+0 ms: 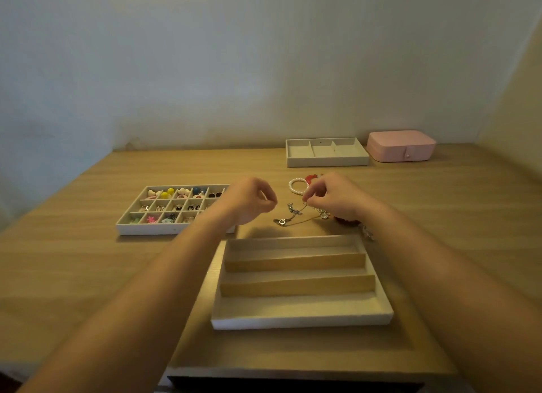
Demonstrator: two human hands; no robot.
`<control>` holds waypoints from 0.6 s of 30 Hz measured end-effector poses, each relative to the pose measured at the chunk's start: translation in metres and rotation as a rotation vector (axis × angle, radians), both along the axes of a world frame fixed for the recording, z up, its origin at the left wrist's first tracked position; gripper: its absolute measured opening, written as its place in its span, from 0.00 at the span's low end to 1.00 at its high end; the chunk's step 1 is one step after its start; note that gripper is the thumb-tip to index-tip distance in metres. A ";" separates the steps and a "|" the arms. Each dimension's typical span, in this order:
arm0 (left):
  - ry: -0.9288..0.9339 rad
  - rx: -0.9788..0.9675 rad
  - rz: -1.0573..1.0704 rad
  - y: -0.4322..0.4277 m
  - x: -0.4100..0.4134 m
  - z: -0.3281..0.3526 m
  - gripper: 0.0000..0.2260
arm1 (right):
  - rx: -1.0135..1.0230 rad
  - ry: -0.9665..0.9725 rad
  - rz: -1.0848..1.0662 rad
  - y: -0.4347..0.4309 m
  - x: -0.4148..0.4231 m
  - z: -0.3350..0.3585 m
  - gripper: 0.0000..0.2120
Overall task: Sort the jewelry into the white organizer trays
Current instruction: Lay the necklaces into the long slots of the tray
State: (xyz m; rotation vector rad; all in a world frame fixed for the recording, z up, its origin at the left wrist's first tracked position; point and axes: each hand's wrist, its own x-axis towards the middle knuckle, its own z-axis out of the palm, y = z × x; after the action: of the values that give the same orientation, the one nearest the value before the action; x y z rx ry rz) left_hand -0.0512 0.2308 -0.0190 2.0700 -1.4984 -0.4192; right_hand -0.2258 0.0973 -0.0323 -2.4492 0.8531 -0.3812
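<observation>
Three white trays [302, 322] [173, 229] [327, 161], one pink box [400, 146], right hand [333, 194] pinching chain [294, 212]

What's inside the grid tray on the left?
Small colourful pieces fill most visible cells of the grid tray; the left hand and forearm hide its right-hand cells.

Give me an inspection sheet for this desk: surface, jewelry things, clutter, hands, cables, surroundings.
Surface: wooden table, carrying three white trays.
Job's things: grid tray at left holds small colourful pieces; slotted tray nearest, empty; three-compartment tray at the back; chain necklace, pearl bracelet and red piece loose on the table.
Clutter: pink jewelry box, closed, back right.
Hands: right hand pinches the chain necklace; left hand curled beside it, grip unclear.
Cables: nothing seen.
Surroundings: plain wall behind.
</observation>
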 end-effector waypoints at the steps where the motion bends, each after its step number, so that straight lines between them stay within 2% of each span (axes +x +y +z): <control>1: -0.017 -0.003 -0.008 -0.007 -0.001 -0.003 0.03 | -0.019 0.023 0.009 -0.002 0.003 -0.001 0.06; 5: -0.084 0.002 -0.066 -0.033 0.002 -0.017 0.08 | -0.055 0.133 0.052 -0.014 0.014 -0.006 0.06; 10: -0.136 0.102 -0.136 -0.054 0.003 -0.029 0.11 | -0.092 0.172 0.073 -0.022 0.029 -0.018 0.08; 14: -0.142 0.104 -0.161 -0.056 0.011 -0.033 0.08 | -0.075 0.133 0.081 -0.027 0.036 -0.026 0.04; 18: -0.159 0.061 -0.148 -0.052 0.012 -0.037 0.05 | -0.031 0.146 0.113 -0.023 0.039 -0.030 0.06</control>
State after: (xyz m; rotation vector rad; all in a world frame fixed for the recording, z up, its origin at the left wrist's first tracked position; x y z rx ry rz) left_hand -0.0394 0.1786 -0.0562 2.0878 -1.7607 -0.3667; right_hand -0.1870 0.0739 -0.0623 -2.5653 0.7678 -0.1777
